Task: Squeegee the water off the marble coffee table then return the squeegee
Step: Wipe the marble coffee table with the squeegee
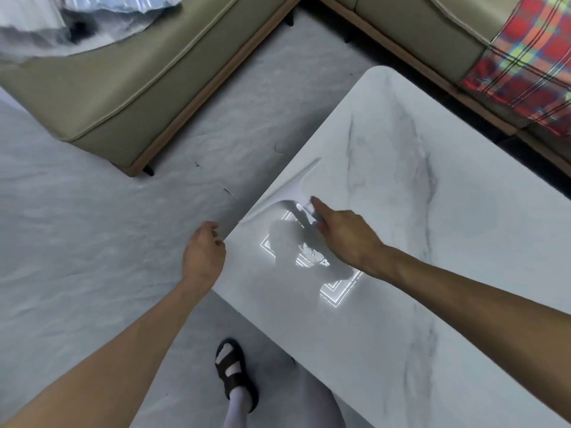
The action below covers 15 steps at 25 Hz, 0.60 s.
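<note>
The white marble coffee table [432,242] fills the right half of the head view. A white squeegee [287,186], hard to tell from the marble, lies with its blade along the table's left edge. My right hand [346,236] grips its handle from behind, index finger stretched forward along it. A glossy wet patch [312,282] under that hand mirrors a ceiling light. My left hand [202,254] hangs just off the table's left edge, fingers loosely curled, thumb touching the rim, holding nothing.
A beige sofa [139,88] stands to the upper left with crumpled pale fabric [61,23] on it. A second sofa section with a red plaid blanket [525,57] lies beyond the table. My foot in a black sandal [234,372] is on the pale floor [77,227].
</note>
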Motion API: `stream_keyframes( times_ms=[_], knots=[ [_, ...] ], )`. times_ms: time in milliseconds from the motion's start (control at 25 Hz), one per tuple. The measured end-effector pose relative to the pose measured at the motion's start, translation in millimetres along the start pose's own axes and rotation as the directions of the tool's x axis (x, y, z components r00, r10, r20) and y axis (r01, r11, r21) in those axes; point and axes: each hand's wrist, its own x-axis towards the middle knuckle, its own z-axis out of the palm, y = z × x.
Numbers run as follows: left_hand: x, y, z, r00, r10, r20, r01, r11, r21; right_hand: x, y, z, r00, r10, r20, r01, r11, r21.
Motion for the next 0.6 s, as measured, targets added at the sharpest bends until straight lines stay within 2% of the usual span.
stream_keyframes(
  times_ms=[120,240,320,440,520,600],
  knots=[
    [-3,-23,-3,0.989,-0.064,0.133,0.059,0.997,0.039,-2,-20,33,0.999,-0.025,0.027,0.028,0.996,-0.083],
    [-12,-40,-1,0.961,-0.071,0.267,0.063,0.997,0.035,-44,10,42,0.997,0.024,0.067,-0.011,0.983,-0.182],
    [-18,-46,0,0.953,-0.034,0.301,0.036,0.999,-0.003,-78,39,36,0.993,0.079,0.082,-0.056,0.966,-0.253],
    [-25,-63,-12,0.957,0.01,0.29,0.011,0.998,-0.069,-119,48,23,0.988,0.141,0.065,-0.119,0.956,-0.268],
    [-30,-77,-24,0.967,0.008,0.255,0.018,0.995,-0.101,-123,23,25,0.995,0.076,0.059,-0.063,0.979,-0.196],
    [-33,-91,-32,0.975,0.0,0.222,0.032,0.989,-0.142,-106,-23,47,0.994,-0.077,0.081,0.087,0.989,-0.123]
  ],
)
